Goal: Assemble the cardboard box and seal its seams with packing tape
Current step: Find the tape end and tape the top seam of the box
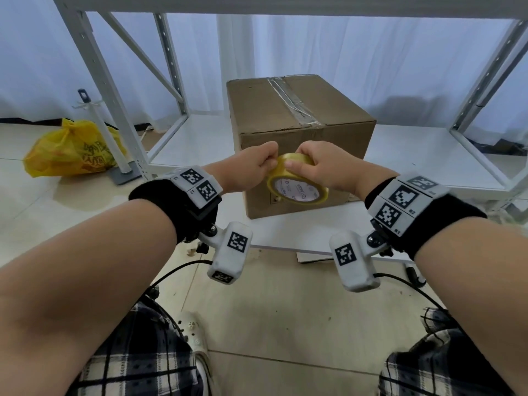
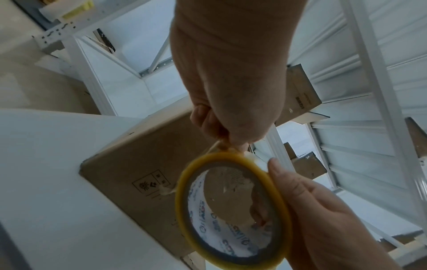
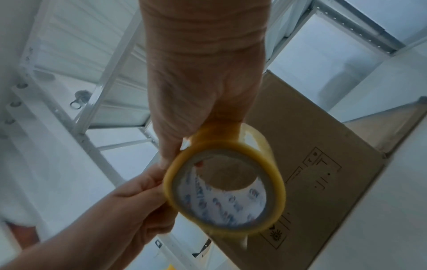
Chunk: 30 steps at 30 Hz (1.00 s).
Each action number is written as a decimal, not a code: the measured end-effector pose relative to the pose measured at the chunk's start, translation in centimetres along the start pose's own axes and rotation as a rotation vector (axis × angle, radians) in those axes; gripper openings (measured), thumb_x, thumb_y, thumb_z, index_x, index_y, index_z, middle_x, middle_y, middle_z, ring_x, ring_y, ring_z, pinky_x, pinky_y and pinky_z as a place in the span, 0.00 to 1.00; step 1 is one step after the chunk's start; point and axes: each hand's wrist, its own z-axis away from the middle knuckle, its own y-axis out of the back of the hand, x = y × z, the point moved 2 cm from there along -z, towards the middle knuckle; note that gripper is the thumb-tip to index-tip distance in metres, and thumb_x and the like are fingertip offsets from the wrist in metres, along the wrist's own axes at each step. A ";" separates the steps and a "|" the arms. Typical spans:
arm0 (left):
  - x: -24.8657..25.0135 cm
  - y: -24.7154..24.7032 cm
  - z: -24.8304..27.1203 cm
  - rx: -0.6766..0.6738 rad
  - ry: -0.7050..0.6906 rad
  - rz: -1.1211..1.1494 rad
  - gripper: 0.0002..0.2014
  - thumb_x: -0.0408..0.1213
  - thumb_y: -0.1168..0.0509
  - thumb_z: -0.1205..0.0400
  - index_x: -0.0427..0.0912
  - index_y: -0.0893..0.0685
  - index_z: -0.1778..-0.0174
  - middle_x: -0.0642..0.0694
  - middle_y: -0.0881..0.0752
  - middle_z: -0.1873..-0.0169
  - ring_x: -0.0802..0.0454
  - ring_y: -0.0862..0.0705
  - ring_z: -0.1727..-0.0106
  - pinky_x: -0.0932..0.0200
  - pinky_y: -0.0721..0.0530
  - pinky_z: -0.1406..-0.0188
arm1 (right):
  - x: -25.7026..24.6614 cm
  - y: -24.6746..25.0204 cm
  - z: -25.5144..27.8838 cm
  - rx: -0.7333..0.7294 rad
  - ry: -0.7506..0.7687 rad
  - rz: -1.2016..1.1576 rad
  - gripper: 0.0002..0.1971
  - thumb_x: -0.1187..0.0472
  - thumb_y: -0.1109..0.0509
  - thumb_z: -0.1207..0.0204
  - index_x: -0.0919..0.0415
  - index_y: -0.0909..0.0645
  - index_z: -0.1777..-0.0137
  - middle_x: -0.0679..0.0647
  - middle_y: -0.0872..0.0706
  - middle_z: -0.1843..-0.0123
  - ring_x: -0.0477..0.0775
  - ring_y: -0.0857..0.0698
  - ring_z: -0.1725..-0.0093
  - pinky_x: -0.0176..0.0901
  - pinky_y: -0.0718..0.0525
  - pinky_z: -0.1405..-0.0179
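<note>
A closed brown cardboard box (image 1: pixel 300 132) stands on a low white shelf board (image 1: pixel 200 138), with clear tape running along its top seam (image 1: pixel 294 104). In front of its near face both hands hold a yellowish packing tape roll (image 1: pixel 297 182). My right hand (image 1: pixel 303 164) grips the roll from above, fingers curled over its rim (image 3: pixel 215 135). My left hand (image 1: pixel 271 162) pinches at the tape's loose end on the roll's upper edge (image 2: pixel 221 144). The roll (image 2: pixel 231 210) hangs just off the box (image 2: pixel 138 173) without touching it.
A white metal shelving frame (image 1: pixel 120 110) surrounds the box. A yellow plastic bag (image 1: pixel 71 150) and a white pole on a grey base (image 1: pixel 114 144) sit on the tiled floor at left. More cardboard boxes (image 2: pixel 302 91) lie on shelves beyond. My knees are at the bottom.
</note>
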 end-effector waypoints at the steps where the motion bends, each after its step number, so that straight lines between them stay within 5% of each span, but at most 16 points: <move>1: 0.2 0.0 0.1 0.000 0.010 0.016 0.11 0.36 0.48 0.12 0.47 0.35 0.62 0.50 0.28 0.68 0.55 0.31 0.67 0.63 0.31 0.68 | 0.0 0.0 0.0 0.005 0.002 -0.039 0.15 0.48 0.37 0.18 0.61 0.22 0.51 0.51 0.18 0.59 0.49 0.18 0.59 0.38 0.22 0.63; 5: 0.9 0.2 0.3 0.075 0.029 0.386 0.11 0.40 0.45 0.12 0.46 0.31 0.62 0.50 0.26 0.68 0.58 0.28 0.67 0.72 0.27 0.68 | 0.4 1.1 0.2 0.180 -0.050 -0.407 0.18 0.50 0.33 0.20 0.59 0.21 0.67 0.49 0.22 0.73 0.45 0.23 0.73 0.34 0.24 0.69; 7: 0.9 0.3 0.5 0.093 0.047 0.549 0.11 0.44 0.41 0.15 0.44 0.27 0.61 0.51 0.22 0.69 0.60 0.25 0.70 0.71 0.25 0.68 | 0.6 1.4 0.2 0.261 -0.093 -0.495 0.18 0.50 0.32 0.21 0.58 0.23 0.69 0.51 0.22 0.73 0.48 0.23 0.72 0.37 0.24 0.69; 13: 0.5 0.7 1.0 -0.017 0.054 0.692 0.15 0.52 0.35 0.25 0.42 0.25 0.63 0.45 0.19 0.66 0.55 0.21 0.64 0.66 0.23 0.59 | 0.0 1.1 0.6 0.269 -0.122 -0.589 0.17 0.50 0.32 0.21 0.56 0.23 0.70 0.46 0.20 0.77 0.43 0.21 0.76 0.31 0.24 0.74; 17: 1.0 1.5 1.0 0.179 0.041 0.770 0.15 0.43 0.32 0.22 0.42 0.28 0.69 0.51 0.19 0.74 0.60 0.19 0.72 0.69 0.21 0.70 | -0.5 0.9 0.9 0.271 -0.133 -0.861 0.15 0.53 0.34 0.19 0.57 0.21 0.67 0.48 0.22 0.81 0.47 0.25 0.82 0.35 0.25 0.82; 21: 1.4 1.7 0.7 0.278 0.023 0.682 0.18 0.41 0.30 0.22 0.43 0.31 0.73 0.58 0.24 0.82 0.61 0.22 0.76 0.70 0.24 0.74 | 0.0 0.3 0.9 0.235 -0.148 -1.010 0.18 0.52 0.33 0.20 0.57 0.21 0.70 0.52 0.26 0.81 0.50 0.31 0.82 0.39 0.27 0.79; 24: 1.5 1.6 0.6 0.247 0.047 0.660 0.20 0.42 0.30 0.22 0.44 0.32 0.73 0.56 0.27 0.83 0.61 0.28 0.80 0.69 0.29 0.80 | 0.5 0.3 0.6 0.262 -0.128 -0.928 0.16 0.52 0.33 0.20 0.58 0.22 0.69 0.51 0.25 0.78 0.49 0.28 0.79 0.38 0.26 0.77; 27: 1.0 1.1 0.8 0.103 0.117 0.464 0.22 0.48 0.29 0.23 0.45 0.34 0.73 0.51 0.31 0.79 0.61 0.35 0.81 0.68 0.35 0.83 | 1.2 0.7 0.3 0.253 -0.077 -0.470 0.16 0.50 0.29 0.23 0.60 0.23 0.66 0.50 0.22 0.72 0.44 0.24 0.73 0.34 0.25 0.71; 30: 0.5 0.5 0.9 -0.056 0.201 0.219 0.20 0.57 0.35 0.21 0.42 0.27 0.63 0.49 0.28 0.74 0.58 0.32 0.77 0.67 0.33 0.81 | 1.2 0.7 0.1 0.200 -0.039 -0.105 0.20 0.43 0.27 0.28 0.61 0.22 0.63 0.50 0.22 0.70 0.45 0.25 0.71 0.36 0.29 0.70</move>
